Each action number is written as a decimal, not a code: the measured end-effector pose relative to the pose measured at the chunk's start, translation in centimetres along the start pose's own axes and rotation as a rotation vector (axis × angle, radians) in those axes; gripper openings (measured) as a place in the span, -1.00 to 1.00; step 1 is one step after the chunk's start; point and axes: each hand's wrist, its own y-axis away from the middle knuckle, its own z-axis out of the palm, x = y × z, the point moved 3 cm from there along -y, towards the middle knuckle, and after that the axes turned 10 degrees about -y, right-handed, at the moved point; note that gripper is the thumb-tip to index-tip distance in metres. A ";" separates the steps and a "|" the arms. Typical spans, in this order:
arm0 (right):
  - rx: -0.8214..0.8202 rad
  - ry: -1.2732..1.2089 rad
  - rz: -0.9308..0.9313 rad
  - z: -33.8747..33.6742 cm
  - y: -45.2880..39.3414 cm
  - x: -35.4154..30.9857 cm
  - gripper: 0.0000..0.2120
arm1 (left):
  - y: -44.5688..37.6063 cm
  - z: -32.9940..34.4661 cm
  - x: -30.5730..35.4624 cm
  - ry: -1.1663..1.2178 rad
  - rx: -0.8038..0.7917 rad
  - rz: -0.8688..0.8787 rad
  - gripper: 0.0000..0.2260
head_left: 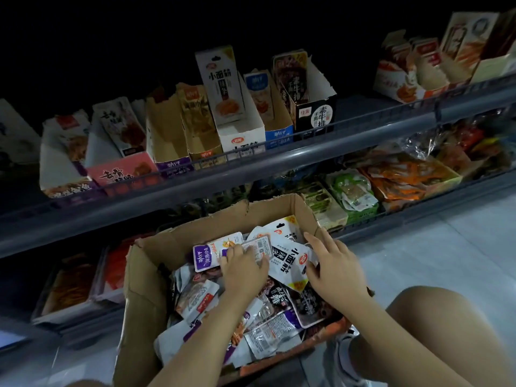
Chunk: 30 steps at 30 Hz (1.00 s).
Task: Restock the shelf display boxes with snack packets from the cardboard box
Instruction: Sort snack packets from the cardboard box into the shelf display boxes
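Note:
An open cardboard box (pixel 145 277) stands on the floor in front of the shelves, filled with several loose snack packets. My left hand (pixel 243 268) is inside it and grips a small stack of purple-and-white packets (pixel 208 254) near the far side. My right hand (pixel 332 263) reaches in beside it and pinches a larger white packet with black lettering (pixel 290 256), thumb under its edge. Above, the shelf holds a row of upright display boxes, among them a white one (pixel 241 135), a purple-fronted one (pixel 170 160) and a blue one (pixel 277 127).
A grey shelf rail (pixel 279 163) runs across in front of the display boxes. Lower shelves carry trays of green (pixel 353 191) and orange packets (pixel 405 177). My bare knee (pixel 435 308) is at the right, over a pale tiled floor (pixel 446 241).

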 end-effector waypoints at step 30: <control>0.043 0.018 0.059 0.5 0.0 0.0 -0.48 | -4.3 -0.5 0.8 0.106 -0.463 -0.011 0.07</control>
